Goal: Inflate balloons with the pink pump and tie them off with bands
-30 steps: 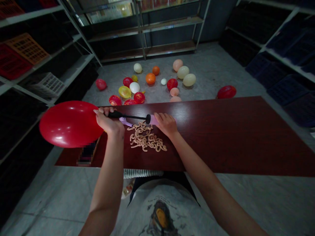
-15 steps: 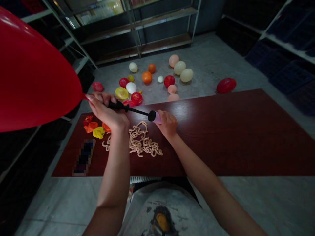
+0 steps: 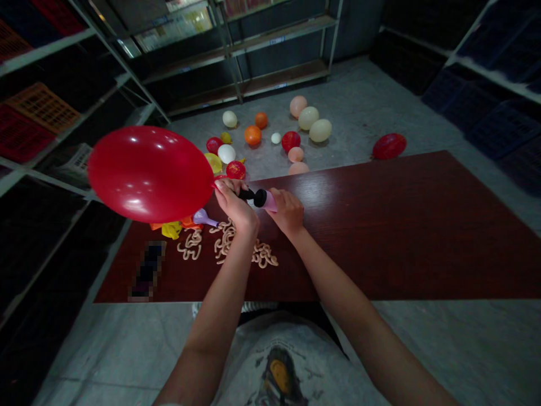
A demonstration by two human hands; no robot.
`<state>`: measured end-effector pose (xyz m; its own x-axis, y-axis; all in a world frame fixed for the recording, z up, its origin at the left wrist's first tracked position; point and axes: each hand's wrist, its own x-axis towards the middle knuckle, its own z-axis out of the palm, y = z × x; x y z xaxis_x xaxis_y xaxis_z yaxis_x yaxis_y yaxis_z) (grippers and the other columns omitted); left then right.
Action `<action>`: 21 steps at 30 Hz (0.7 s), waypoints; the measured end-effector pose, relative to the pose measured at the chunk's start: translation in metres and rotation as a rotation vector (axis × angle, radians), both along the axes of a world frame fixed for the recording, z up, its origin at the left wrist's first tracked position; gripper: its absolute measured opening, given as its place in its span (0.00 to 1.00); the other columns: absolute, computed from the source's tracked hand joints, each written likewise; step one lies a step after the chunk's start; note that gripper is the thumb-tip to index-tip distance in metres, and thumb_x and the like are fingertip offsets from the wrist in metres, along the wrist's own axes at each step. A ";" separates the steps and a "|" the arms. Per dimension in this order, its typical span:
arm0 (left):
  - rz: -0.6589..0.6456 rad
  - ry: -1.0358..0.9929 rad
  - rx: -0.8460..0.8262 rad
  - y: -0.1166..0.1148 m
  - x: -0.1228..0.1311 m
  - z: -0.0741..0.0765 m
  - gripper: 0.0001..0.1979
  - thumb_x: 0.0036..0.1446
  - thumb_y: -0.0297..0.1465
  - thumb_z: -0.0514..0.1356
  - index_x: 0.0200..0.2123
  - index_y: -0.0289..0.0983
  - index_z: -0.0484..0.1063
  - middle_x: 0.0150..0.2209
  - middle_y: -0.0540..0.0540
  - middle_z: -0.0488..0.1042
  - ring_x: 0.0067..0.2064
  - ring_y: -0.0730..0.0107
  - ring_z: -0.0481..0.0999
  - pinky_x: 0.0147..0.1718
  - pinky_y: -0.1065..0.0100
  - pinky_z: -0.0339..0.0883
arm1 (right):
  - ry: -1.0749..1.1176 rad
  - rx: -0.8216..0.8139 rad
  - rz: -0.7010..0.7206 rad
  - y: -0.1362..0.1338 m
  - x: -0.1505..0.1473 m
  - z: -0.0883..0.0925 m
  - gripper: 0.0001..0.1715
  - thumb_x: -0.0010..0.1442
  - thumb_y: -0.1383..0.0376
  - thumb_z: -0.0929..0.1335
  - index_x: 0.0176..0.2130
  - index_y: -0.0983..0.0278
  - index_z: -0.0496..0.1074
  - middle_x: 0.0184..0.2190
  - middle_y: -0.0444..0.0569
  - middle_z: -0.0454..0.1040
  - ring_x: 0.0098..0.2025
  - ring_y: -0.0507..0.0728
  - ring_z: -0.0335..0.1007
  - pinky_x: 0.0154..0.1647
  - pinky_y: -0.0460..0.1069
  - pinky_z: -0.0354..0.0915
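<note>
A large inflated red balloon point(image 3: 150, 173) hangs over the left part of the table, its neck pinched in my left hand point(image 3: 237, 207). The same hand is closed round the black end of a hand balloon pump point(image 3: 260, 198). My right hand point(image 3: 288, 213) grips the pump's pink barrel. The two ends are close together, with little of the rod showing between them. Below my hands lie tangled beige modelling balloons point(image 3: 266, 256), partly hidden by my left forearm. A limp lilac balloon point(image 3: 204, 217) and a yellow one point(image 3: 171, 229) lie under the red balloon.
The dark red-brown table point(image 3: 380, 225) spans the view. A dark flat object point(image 3: 147, 270), pixelated, lies at its left front. Several inflated balloons, among them an orange one point(image 3: 252, 135), rest on the floor beyond. Shelves point(image 3: 279, 82) with crates stand around.
My left hand has moved right, towards my right hand, bringing the red balloon along and pushing the pump together. My right hand has barely moved.
</note>
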<state>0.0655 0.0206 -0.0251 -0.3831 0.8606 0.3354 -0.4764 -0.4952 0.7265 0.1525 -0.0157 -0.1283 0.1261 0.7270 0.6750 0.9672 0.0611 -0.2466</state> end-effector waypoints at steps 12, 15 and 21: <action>0.102 -0.176 -0.066 0.003 -0.068 0.005 0.19 0.67 0.37 0.56 0.26 0.38 0.55 0.23 0.55 0.53 0.24 0.76 0.59 0.28 0.72 0.59 | -0.170 0.059 0.149 -0.004 -0.017 0.000 0.16 0.66 0.63 0.66 0.53 0.63 0.69 0.36 0.49 0.76 0.37 0.56 0.69 0.40 0.50 0.58; 0.112 -0.183 -0.045 0.008 -0.091 0.013 0.19 0.66 0.38 0.58 0.26 0.38 0.54 0.23 0.55 0.52 0.23 0.77 0.59 0.27 0.72 0.59 | -0.196 0.067 0.174 -0.004 -0.019 0.000 0.17 0.65 0.63 0.67 0.53 0.64 0.69 0.37 0.49 0.77 0.38 0.56 0.70 0.40 0.50 0.59; 0.130 -0.157 0.037 0.016 -0.130 0.043 0.18 0.68 0.37 0.56 0.27 0.38 0.56 0.24 0.55 0.50 0.23 0.77 0.57 0.27 0.73 0.59 | -0.157 0.014 0.189 -0.003 -0.019 0.000 0.18 0.65 0.64 0.67 0.54 0.63 0.69 0.39 0.50 0.77 0.40 0.56 0.70 0.41 0.49 0.59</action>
<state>-0.0649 0.0370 0.0180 -0.5407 0.7883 0.2935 -0.5126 -0.5855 0.6281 0.1333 -0.0186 -0.1284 -0.1184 0.7180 0.6859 0.9646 0.2472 -0.0922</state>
